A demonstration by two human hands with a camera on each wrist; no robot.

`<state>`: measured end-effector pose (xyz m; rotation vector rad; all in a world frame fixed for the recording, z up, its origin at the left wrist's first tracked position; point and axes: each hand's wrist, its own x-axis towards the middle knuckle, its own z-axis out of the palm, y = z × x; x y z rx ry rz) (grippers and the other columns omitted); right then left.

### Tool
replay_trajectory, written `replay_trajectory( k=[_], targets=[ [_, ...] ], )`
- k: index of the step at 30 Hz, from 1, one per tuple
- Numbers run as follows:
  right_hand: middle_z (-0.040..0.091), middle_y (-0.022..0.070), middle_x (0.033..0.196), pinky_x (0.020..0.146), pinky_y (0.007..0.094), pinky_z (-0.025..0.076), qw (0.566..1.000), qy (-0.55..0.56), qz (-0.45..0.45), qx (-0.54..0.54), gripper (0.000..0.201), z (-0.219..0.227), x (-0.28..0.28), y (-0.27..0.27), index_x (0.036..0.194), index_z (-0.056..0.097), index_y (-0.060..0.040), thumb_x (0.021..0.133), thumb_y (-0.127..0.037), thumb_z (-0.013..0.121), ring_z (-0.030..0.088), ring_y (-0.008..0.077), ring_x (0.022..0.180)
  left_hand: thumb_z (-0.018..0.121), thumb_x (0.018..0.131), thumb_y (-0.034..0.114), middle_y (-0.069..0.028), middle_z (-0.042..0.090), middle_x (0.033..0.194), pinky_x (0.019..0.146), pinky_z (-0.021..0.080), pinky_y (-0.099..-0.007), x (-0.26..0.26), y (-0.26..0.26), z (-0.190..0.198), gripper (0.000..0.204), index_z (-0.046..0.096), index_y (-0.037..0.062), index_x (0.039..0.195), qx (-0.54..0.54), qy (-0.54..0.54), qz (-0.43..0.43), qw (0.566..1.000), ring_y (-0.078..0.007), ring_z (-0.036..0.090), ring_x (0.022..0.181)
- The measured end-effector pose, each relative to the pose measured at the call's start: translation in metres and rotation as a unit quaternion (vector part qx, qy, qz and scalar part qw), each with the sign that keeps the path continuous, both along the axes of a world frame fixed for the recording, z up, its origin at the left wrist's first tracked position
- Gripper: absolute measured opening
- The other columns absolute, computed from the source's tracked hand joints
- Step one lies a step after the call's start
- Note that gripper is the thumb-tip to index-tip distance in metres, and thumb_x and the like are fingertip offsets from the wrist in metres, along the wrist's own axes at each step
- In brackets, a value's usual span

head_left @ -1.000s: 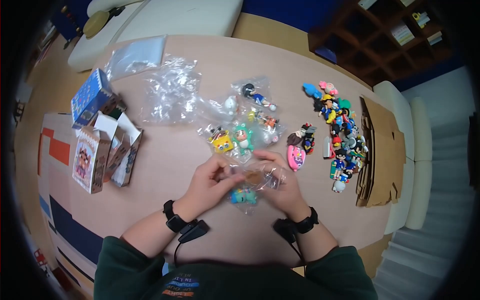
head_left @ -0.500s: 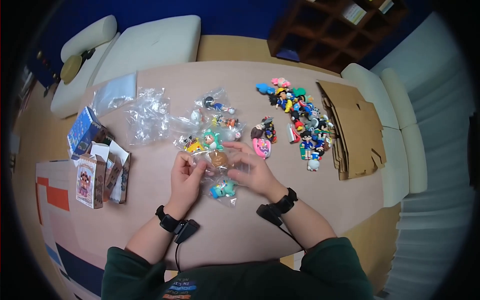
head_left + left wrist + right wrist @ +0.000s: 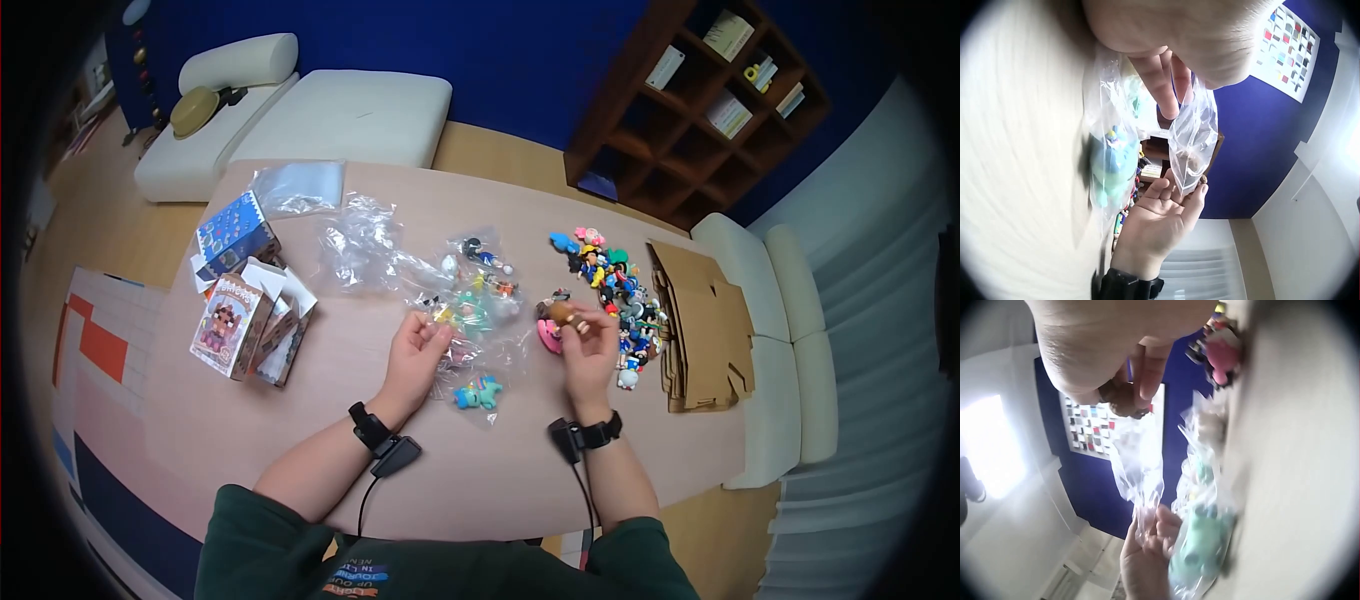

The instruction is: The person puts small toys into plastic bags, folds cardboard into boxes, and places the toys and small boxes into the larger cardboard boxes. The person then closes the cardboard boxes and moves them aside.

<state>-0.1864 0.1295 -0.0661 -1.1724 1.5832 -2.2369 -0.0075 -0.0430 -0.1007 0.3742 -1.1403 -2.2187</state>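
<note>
My left hand (image 3: pixel 408 368) pinches a clear plastic bag (image 3: pixel 1194 134) that hangs over the middle of the table. To the right of it, my right hand (image 3: pixel 593 362) holds a small brown figurine (image 3: pixel 562 315) between thumb and fingers, outside the bag in the head view. In the right wrist view the brown figurine (image 3: pixel 1124 403) shows partly behind the fingers, with the bag (image 3: pixel 1138 464) stretching below it. A bagged teal and blue figurine (image 3: pixel 478 393) lies on the table between my forearms. Just beyond my left hand is a bagged green figurine (image 3: pixel 472 312).
More bagged figurines (image 3: pixel 488 255) lie behind the hands. A pink item (image 3: pixel 548 336) sits by my right hand, near a pile of loose figurines (image 3: pixel 610 275) and flattened cardboard (image 3: pixel 710 330). Printed boxes (image 3: pixel 230 325) stand at left; clear bags (image 3: pixel 360 240) lie at the back.
Both hands were together around the bagged brown figurine. Now the right hand has moved right with the figurine out of the bag, while the left keeps the bag. The head view has shifted.
</note>
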Motion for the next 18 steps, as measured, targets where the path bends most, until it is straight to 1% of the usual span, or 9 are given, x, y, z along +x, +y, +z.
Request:
replay_trajectory(
  k=[1,2,3,5,8,10,12,16,18],
  targets=[
    [0.059,0.0153,0.127,0.091,0.0318,0.055,0.991,0.079,-0.072,0.085,0.03,0.008,-0.009,0.006,0.116,0.05,-0.0038,0.091,0.006,0.063,0.063,0.0218,0.112,0.057,0.103,0.008,-0.0097,0.067,0.101,0.073,0.055,-0.0266,0.001,0.0,0.0,0.01,0.049,0.0037,0.107,0.002,-0.006,-0.012,1.0,-0.0124,0.066,0.083],
    [0.06,0.0152,0.126,0.09,0.0318,0.055,0.963,0.156,-0.142,0.168,0.029,0.015,-0.015,0.011,0.113,0.052,-0.003,0.089,0.005,0.066,0.064,0.0235,0.11,0.057,0.103,0.009,-0.0096,0.067,0.101,0.074,0.056,-0.027,0.001,0.0,0.0,0.01,0.049,0.0036,0.106,0.003,-0.012,-0.025,1.0,-0.0127,0.066,0.084],
    [0.06,0.0152,0.126,0.09,0.0318,0.055,0.963,0.156,-0.141,0.171,0.029,0.021,-0.018,0.017,0.113,0.052,-0.003,0.089,0.005,0.066,0.064,0.0235,0.11,0.057,0.103,0.009,-0.01,0.067,0.101,0.074,0.056,-0.0273,0.001,-0.001,-0.002,0.011,0.049,0.0035,0.105,-0.01,-0.02,-0.024,0.999,-0.0129,0.067,0.084],
    [0.06,0.0161,0.123,0.089,0.034,0.054,0.866,0.26,-0.195,0.379,0.027,0.033,-0.02,0.024,0.107,0.054,-0.001,0.085,0.002,0.07,0.065,0.0292,0.106,0.056,0.103,0.008,-0.0097,0.067,0.099,0.074,0.055,-0.027,0.001,-0.001,-0.002,0.009,0.048,0.0047,0.104,-0.006,-0.023,-0.028,0.999,-0.0126,0.066,0.084],
    [0.06,0.0172,0.121,0.087,0.0367,0.054,0.862,0.259,-0.211,0.382,0.029,0.017,-0.02,0.028,0.107,0.055,-0.0006,0.083,0.0,0.07,0.064,0.0345,0.104,0.055,0.103,0.006,-0.0089,0.067,0.096,0.074,0.054,-0.0269,-0.002,0.001,-0.003,0.008,0.047,0.0057,0.101,0.0,-0.02,-0.036,0.999,-0.0121,0.065,0.083],
    [0.061,0.0176,0.12,0.086,0.0391,0.054,0.853,0.269,-0.22,0.39,0.023,0.018,-0.019,0.034,0.103,0.058,-0.0011,0.083,-0.001,0.07,0.064,0.0351,0.105,0.055,0.103,0.006,-0.0083,0.067,0.095,0.073,0.054,-0.0269,-0.003,0.0,-0.004,0.008,0.048,0.0055,0.101,0.003,-0.014,-0.034,0.999,-0.0118,0.065,0.081],
    [0.063,0.0186,0.118,0.086,0.0381,0.054,0.815,0.315,-0.218,0.435,0.018,0.016,-0.022,0.042,0.098,0.061,-0.0007,0.084,-0.004,0.071,0.064,0.0367,0.105,0.056,0.102,0.005,-0.0077,0.066,0.095,0.073,0.054,-0.0275,-0.002,0.001,-0.003,0.008,0.048,0.0057,0.101,-0.006,-0.026,-0.036,0.999,-0.0114,0.064,0.079],
    [0.066,0.0161,0.117,0.085,0.0353,0.053,0.844,0.251,-0.218,0.421,0.011,0.019,-0.021,0.043,0.095,0.063,-0.0013,0.088,-0.006,0.069,0.066,0.0316,0.102,0.056,0.102,0.005,-0.0074,0.066,0.095,0.073,0.054,-0.0274,-0.002,0.001,-0.008,0.008,0.049,0.0055,0.102,0.001,-0.004,-0.052,0.999,-0.011,0.063,0.081],
    [0.067,0.0123,0.117,0.082,0.0321,0.053,0.944,0.065,-0.15,0.286,0.009,0.024,-0.01,0.034,0.099,0.064,-0.003,0.094,-0.01,0.066,0.067,0.0237,0.1,0.057,0.102,0.007,-0.007,0.066,0.095,0.073,0.054,-0.0269,-0.002,0.0,-0.007,0.007,0.051,0.0054,0.107,-0.001,-0.009,-0.053,0.999,-0.0109,0.063,0.082]
  ],
)
